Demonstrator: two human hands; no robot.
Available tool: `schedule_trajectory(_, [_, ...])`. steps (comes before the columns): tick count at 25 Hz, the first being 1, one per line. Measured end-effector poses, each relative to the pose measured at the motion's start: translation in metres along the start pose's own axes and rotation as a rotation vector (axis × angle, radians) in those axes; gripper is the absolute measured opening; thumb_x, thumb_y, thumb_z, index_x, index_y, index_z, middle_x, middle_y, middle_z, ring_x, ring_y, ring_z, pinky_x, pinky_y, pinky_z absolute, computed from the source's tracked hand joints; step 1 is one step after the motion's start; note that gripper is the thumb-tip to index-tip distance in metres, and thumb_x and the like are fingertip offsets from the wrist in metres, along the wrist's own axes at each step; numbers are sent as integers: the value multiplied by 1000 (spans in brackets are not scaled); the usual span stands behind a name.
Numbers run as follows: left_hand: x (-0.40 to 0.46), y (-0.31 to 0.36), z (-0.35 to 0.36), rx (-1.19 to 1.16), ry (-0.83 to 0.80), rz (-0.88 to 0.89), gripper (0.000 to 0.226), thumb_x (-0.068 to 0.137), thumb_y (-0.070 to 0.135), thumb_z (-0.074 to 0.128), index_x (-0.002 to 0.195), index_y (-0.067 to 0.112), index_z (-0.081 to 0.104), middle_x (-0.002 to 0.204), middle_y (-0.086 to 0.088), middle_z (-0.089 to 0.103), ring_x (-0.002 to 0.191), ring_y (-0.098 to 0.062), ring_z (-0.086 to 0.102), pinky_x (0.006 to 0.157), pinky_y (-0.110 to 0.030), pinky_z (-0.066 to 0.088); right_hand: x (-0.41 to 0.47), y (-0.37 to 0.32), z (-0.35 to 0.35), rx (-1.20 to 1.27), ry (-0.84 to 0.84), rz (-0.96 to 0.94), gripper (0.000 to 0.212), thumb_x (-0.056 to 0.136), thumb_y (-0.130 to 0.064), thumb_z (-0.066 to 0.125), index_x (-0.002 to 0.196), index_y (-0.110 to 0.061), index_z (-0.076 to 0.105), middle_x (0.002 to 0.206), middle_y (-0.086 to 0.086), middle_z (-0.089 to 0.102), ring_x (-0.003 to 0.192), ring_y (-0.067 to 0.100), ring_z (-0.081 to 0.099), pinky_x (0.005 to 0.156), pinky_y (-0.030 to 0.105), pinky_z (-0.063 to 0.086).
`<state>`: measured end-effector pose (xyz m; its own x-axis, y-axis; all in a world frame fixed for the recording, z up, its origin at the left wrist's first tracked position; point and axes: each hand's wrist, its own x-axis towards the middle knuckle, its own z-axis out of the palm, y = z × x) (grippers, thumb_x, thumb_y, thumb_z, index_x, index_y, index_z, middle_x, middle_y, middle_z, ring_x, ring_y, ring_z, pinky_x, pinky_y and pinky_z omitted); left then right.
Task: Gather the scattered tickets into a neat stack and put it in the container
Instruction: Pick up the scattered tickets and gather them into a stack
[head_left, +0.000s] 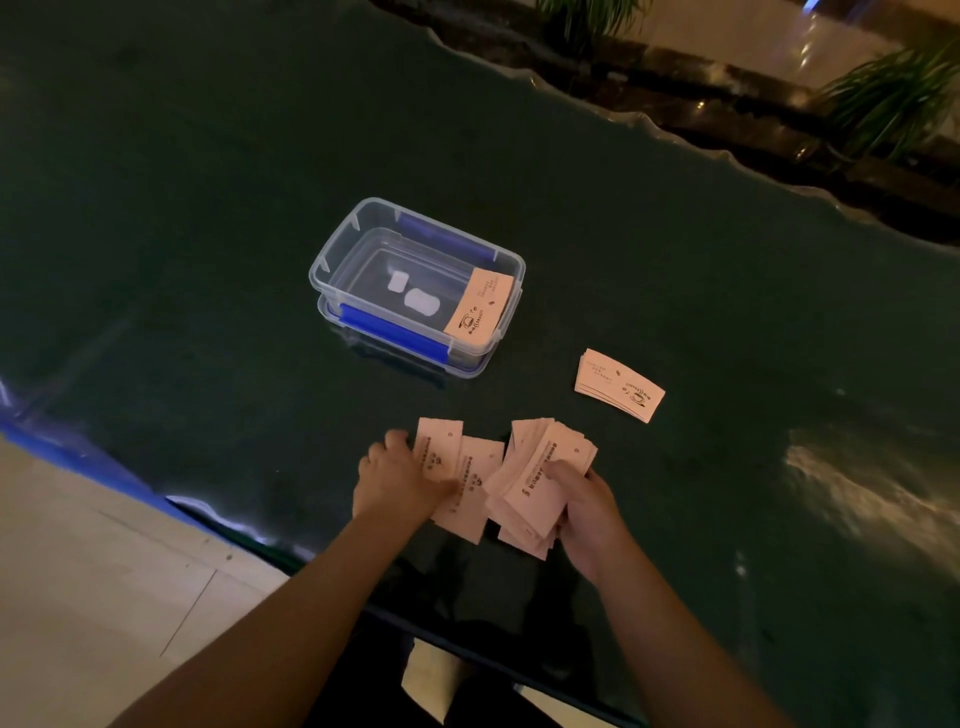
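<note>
Tickets (540, 483), pale pink, loosely fanned

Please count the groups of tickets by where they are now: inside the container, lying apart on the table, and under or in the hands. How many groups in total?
In the container: 1, the leaning stack
Apart on the table: 1, the small stack
At the hands: 2, loose tickets under the left hand, fanned bundle in the right hand
Total: 4

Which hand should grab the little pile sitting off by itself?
Probably the right hand. That small pile lies on its side of the table, while the left hand is pressing loose tickets farther away.
</note>
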<state>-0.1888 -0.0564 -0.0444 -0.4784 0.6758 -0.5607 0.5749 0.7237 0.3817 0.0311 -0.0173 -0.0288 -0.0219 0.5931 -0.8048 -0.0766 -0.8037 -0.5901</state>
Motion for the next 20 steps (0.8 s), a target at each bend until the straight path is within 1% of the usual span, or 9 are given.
schedule_trajectory(2, [-5,3,6,-30,-47,23,82,70,46,88,137,22,47,131,-7,59,122,-29,58,98,-49,55,-3,6,3,13,-30,-10,25,103,-15,64,124,-26,71,112,4,84,101,22,80,72,42,64])
schedule_trajectory(6, [-13,6,8,-27,-80,74,52,85,34,78,130,21,57,125,-5,65,111,-24,65,91,-44,59,-7,17,14,-80,-35,-25,27,100,-12,67,113,-36,70,91,-13,85,83,9,82,62,32,65])
schedule_trajectory(8, [-15,7,6,-20,-65,98,39,92,27,71,129,20,61,126,-6,64,105,-22,66,87,-38,59,-10,20,19,-113,-15,-47,30,100,-12,66,112,-39,69,91,-14,84,81,7,81,57,27,63])
schedule_trajectory(10, [-15,8,4,-38,-65,123,32,99,26,61,130,19,63,126,-7,66,102,-20,68,84,-36,59,-14,19,27,-130,6,-69,31,99,-14,67,111,-42,68,99,-12,81,85,9,79,54,25,62])
schedule_trajectory(13, [-17,10,2,-81,-94,126,30,103,25,54,130,17,63,127,-6,68,101,-19,68,81,-34,59,-17,15,36,-100,20,-74,34,99,-11,65,121,-37,67,108,-4,80,92,16,79,58,31,64])
schedule_trajectory(15, [-17,11,2,-122,-109,104,30,103,24,54,131,17,62,126,-6,68,99,-18,68,76,-32,57,-18,16,36,-33,35,-79,36,99,-8,64,126,-30,68,108,1,83,92,21,82,64,36,65])
schedule_trajectory(17, [-17,11,3,-162,-116,76,29,103,23,54,130,17,63,123,-5,70,97,-17,68,70,-28,53,-18,20,32,64,38,-92,36,101,-5,60,131,-23,69,108,3,85,93,21,83,66,37,65])
schedule_trajectory(19, [-16,13,4,-181,-122,69,26,104,26,49,122,17,67,114,-5,72,89,-15,68,66,-28,51,-19,24,29,106,34,-87,36,102,-5,56,133,-20,69,111,7,84,95,23,83,67,36,65])
schedule_trajectory(20, [-16,13,5,-187,-123,74,27,105,28,46,114,16,69,106,-6,72,83,-15,67,64,-30,50,-19,27,28,88,29,-89,36,102,-5,56,132,-18,70,112,8,84,95,23,83,67,36,65])
